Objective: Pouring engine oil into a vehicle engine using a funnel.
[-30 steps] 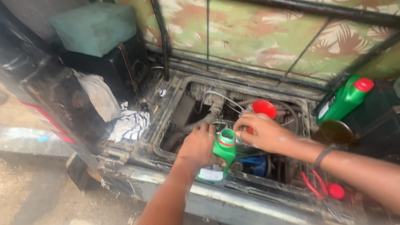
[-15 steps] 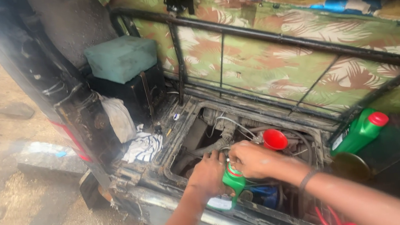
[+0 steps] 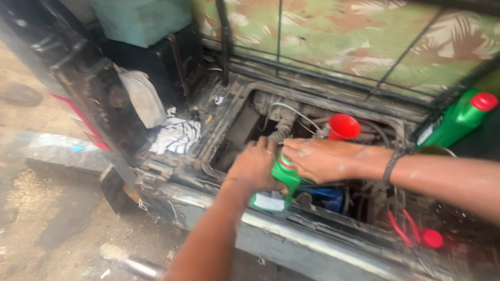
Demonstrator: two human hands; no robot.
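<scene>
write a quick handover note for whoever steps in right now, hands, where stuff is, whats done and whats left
Left hand: gripping the small green bottle over the open engine bay.
Right hand: at the bottle's top end.
Red funnel stands in the bay behind the hands. Second, larger green bottle, red cap on, stands to the right.
Done: bay open, funnel placed.
Left: no liquid seen going into the funnel yet.

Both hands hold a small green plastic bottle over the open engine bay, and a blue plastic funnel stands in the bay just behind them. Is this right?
Not quite: the plastic funnel is red, not blue, as the head view shows. The rest holds: the left hand and the right hand both hold the small green plastic bottle over the open engine bay.
</scene>
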